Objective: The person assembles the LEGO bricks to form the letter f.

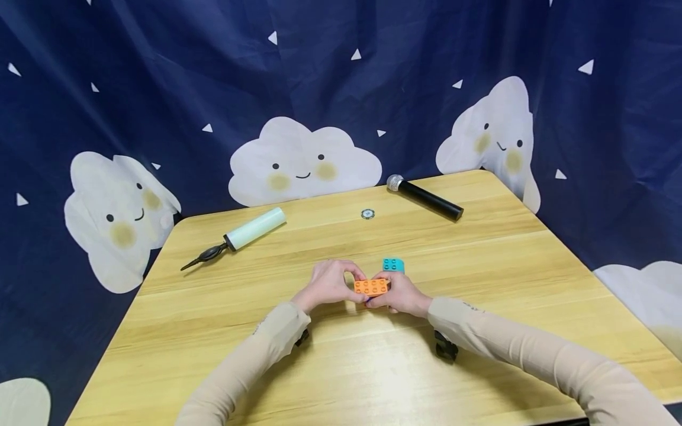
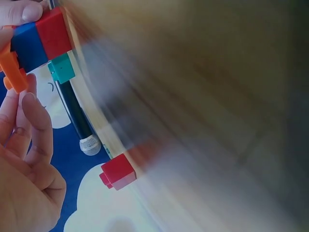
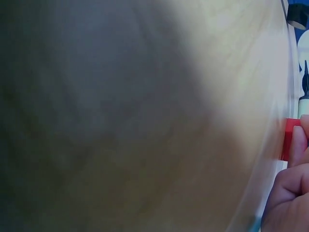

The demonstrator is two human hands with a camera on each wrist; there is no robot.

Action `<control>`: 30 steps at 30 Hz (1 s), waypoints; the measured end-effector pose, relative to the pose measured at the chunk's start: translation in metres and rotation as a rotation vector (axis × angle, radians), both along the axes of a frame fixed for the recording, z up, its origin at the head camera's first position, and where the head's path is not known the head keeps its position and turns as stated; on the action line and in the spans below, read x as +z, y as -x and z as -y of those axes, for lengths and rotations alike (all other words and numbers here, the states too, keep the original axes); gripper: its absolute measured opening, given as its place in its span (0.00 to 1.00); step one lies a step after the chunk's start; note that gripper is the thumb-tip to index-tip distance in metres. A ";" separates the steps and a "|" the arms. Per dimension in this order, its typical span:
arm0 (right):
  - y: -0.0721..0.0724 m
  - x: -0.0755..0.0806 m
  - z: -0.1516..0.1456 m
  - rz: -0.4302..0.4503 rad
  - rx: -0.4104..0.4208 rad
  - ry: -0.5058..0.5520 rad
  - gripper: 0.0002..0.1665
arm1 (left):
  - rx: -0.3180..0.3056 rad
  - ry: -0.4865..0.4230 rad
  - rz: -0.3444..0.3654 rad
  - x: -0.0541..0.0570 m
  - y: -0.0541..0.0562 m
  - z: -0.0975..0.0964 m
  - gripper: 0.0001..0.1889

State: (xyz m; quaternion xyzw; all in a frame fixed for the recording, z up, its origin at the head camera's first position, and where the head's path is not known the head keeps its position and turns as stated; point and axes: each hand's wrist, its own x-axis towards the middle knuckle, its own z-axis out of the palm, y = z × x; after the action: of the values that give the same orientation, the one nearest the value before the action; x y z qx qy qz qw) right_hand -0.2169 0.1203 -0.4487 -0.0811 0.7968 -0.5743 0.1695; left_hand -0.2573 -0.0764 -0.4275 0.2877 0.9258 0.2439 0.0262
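Observation:
An orange toy brick [image 1: 370, 287] with studs on top is between the two hands, over the middle of the table. My left hand [image 1: 331, 285] pinches its left end. Against the orange brick stand a blue brick [image 2: 30, 47] and a red brick [image 2: 54, 32], seen in the left wrist view. My right hand [image 1: 402, 294] grips this blue and red stack from the right side, and its fingers hide part of it. Just beyond the right hand lies a teal brick [image 1: 393, 264]. A separate red brick [image 2: 119, 172] sits on the table in the left wrist view.
Toward the back left lies a hand pump [image 1: 258, 229] with a pale barrel and black nozzle. A black microphone [image 1: 430, 200] lies at the back right, and a round chip [image 1: 367, 213] at the back middle. A dark blue cloud-print curtain [image 1: 319, 71] hangs behind the wooden table [image 1: 213, 331].

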 end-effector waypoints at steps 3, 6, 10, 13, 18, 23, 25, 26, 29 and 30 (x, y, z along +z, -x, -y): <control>0.001 0.001 -0.001 -0.001 -0.006 -0.017 0.27 | -0.003 0.016 -0.005 0.001 -0.001 -0.002 0.14; 0.001 0.000 -0.003 -0.008 0.005 -0.023 0.27 | -0.009 0.035 -0.021 0.002 -0.003 -0.004 0.15; 0.002 0.000 -0.005 -0.034 0.025 -0.032 0.26 | -0.023 0.064 -0.038 0.006 -0.004 -0.003 0.22; 0.003 0.000 -0.007 -0.046 0.034 -0.042 0.27 | -0.029 0.084 -0.034 0.009 0.000 0.006 0.34; 0.004 0.001 -0.007 -0.043 0.046 -0.035 0.27 | 0.066 0.111 -0.064 0.011 0.017 0.037 0.38; 0.003 0.003 -0.007 -0.042 0.026 -0.044 0.30 | 0.146 0.167 -0.089 0.002 0.034 0.061 0.34; 0.003 0.002 -0.007 -0.050 0.024 -0.048 0.32 | 0.157 0.165 -0.087 -0.001 0.040 0.064 0.34; 0.003 0.003 -0.006 -0.046 0.020 -0.048 0.32 | 0.161 0.158 -0.079 -0.002 0.043 0.065 0.33; 0.002 0.002 -0.005 -0.025 0.016 -0.037 0.33 | 0.176 0.155 -0.051 -0.004 0.050 0.064 0.32; 0.002 0.002 -0.005 -0.014 0.016 -0.030 0.33 | 0.178 0.156 -0.039 -0.004 0.052 0.064 0.31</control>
State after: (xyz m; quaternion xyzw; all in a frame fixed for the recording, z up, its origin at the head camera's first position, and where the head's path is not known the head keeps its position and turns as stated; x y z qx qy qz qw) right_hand -0.2187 0.1251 -0.4466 -0.0889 0.8058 -0.5605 0.1694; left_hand -0.3091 -0.1402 -0.4313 0.2063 0.9641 0.1670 0.0088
